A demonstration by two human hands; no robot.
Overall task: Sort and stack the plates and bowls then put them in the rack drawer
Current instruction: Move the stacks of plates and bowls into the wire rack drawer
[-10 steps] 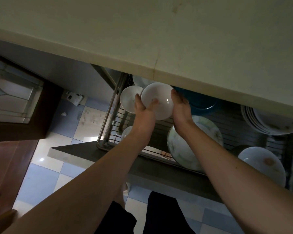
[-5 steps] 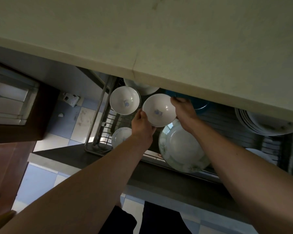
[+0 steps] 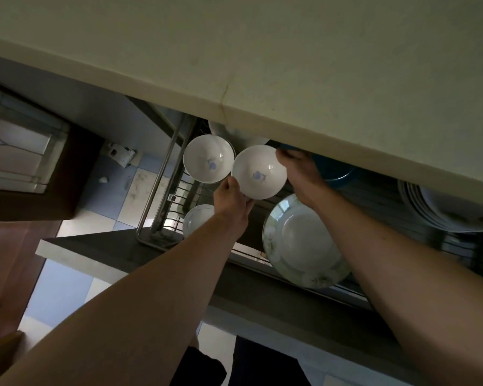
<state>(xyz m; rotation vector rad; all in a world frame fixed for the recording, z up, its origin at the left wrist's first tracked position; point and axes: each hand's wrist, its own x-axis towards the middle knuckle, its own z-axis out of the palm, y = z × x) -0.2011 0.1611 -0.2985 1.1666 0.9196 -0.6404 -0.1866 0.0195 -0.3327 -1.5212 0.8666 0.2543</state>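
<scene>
I count three small white ceramic bowls in the pulled-out wire rack drawer (image 3: 162, 179). The one with a blue motif (image 3: 258, 172) I grip between both hands — left hand (image 3: 232, 203) at its 7 o'clock rim, right hand (image 3: 300, 175) at 3 — mouth facing me. A matching bowl (image 3: 208, 158) touches it at 9 o'clock; a third (image 3: 197, 220), probably plainer, lies at 7. One large floral plate (image 3: 304, 242) leans at 5.
</scene>
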